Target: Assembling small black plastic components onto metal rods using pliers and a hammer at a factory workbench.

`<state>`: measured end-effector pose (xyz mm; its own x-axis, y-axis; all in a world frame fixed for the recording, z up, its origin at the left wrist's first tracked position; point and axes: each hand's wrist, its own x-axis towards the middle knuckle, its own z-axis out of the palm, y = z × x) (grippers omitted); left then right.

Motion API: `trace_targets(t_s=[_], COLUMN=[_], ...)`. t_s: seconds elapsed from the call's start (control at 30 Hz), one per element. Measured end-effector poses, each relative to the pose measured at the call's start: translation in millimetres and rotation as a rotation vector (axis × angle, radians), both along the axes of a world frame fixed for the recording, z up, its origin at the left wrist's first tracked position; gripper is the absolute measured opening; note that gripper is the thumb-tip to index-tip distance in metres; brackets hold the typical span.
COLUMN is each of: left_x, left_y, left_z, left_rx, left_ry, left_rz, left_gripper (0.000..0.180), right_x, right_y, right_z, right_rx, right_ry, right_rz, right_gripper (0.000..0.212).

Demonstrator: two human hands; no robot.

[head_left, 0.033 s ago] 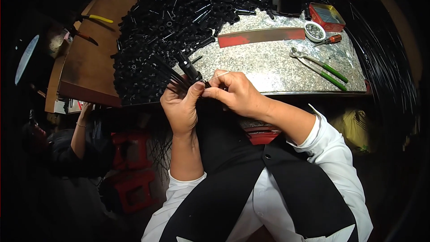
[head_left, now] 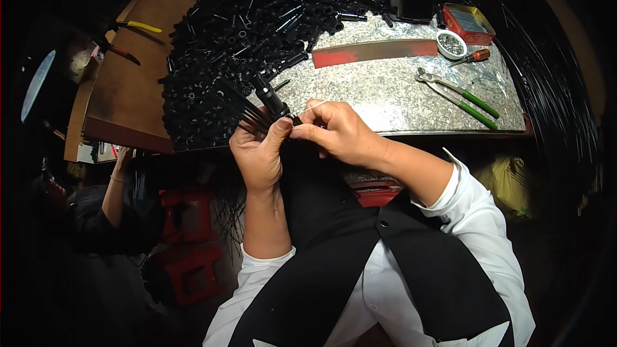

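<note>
My left hand is closed around what looks like a folded black umbrella frame, held tilted over the table's front edge. Dark slender ribs fan out from it to the upper left, beside a thick black cylinder. Beside it, my right hand is closed in a pinch at the frame's near end, thumb almost touching my left thumb. A thin pale strand shows at my right fingers. My fingers hide the spot where the two hands meet.
A heap of black tubular parts covers the table's left and back. A red-brown strip, green-handled pliers, a screwdriver, a white bowl of small metal pieces and a red tin lie right. Another person's arm shows left.
</note>
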<state>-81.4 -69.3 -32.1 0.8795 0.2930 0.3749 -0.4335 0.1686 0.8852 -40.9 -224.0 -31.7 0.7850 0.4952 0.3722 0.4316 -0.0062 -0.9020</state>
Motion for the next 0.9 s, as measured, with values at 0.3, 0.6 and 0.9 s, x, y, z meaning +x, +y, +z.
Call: trace_targets(t_s=[0.3, 0.6, 0.9], left_x=[7.1, 4.6, -2.0], left_y=[19.5, 0.8, 7.9], left_z=[0.1, -2.8, -3.8], left_rx=[-0.032, -0.07, -0.117], left_ry=[-0.002, 0.011, 0.015], left_rz=[-0.297, -0.053, -0.086], left_gripper=[0.029, 0.022, 0.023], right_x=[14.6, 17.4, 16.1], right_y=[-5.7, -3.4, -3.7], right_z=[3.0, 1.1, 7.0], right_rx=[0.082, 0.068, 0.068], right_ry=[0.449, 0.473, 0.492], right_rz=[0.357, 0.29, 0.327], right_gripper=[0.027, 0.023, 0.026])
